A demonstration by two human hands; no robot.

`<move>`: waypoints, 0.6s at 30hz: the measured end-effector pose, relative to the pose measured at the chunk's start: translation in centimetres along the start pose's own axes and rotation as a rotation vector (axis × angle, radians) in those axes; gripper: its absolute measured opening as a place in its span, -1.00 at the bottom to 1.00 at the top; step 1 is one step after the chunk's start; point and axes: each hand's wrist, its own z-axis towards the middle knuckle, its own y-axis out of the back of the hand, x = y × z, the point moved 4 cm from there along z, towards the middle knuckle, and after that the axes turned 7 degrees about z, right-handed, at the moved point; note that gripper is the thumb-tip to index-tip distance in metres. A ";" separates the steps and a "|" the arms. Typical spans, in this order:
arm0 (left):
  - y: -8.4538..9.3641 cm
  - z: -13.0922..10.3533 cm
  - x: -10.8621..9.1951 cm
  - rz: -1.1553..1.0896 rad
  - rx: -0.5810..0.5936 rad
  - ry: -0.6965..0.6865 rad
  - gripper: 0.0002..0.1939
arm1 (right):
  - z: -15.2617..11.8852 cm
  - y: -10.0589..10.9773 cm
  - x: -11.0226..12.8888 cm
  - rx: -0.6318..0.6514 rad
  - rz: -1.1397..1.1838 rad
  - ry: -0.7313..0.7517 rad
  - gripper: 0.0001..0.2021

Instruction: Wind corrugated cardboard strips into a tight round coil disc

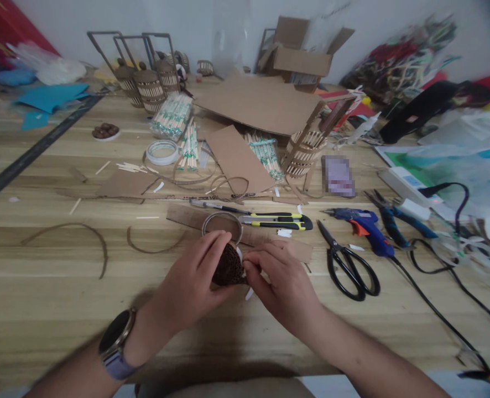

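Note:
My left hand (197, 276), with a watch on its wrist, holds a small dark brown round piece (228, 266) with a honeycomb-like face. Fingers and thumb of my left hand wrap its left side. The fingertips of my right hand (280, 276) pinch at the right edge of the same piece. Just beyond the hands lies a pale ring (222, 215), partly over a cardboard strip (182, 216). A yellow-black utility knife (278, 221) and a pen (215, 207) lie behind the hands.
Black scissors (347, 265), a blue glue gun (363, 224) with a cable and pliers (394, 218) lie at the right. Farther back are a roll of tape (162, 152), cardboard sheets (261, 105), packaged sticks (172, 113) and small lantern-like baskets (149, 91).

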 end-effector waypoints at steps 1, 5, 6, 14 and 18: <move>0.0 0.0 0.0 -0.004 0.000 -0.002 -0.41 | 0.0 0.0 0.0 0.001 0.001 -0.002 -0.79; 0.3 0.1 0.0 -0.018 0.008 0.018 -0.41 | 0.1 0.2 0.0 -0.007 0.026 -0.004 -0.80; 0.3 0.2 0.1 -0.019 0.007 0.029 -0.41 | 0.1 0.3 0.0 -0.020 0.036 -0.001 -0.81; 0.0 0.1 0.3 0.034 -0.010 0.066 -0.41 | 0.0 0.9 0.4 -0.128 0.004 0.052 -0.87; -0.1 0.1 0.0 0.064 -0.013 0.061 -0.47 | -0.1 0.7 0.3 -0.136 -0.030 0.056 -0.88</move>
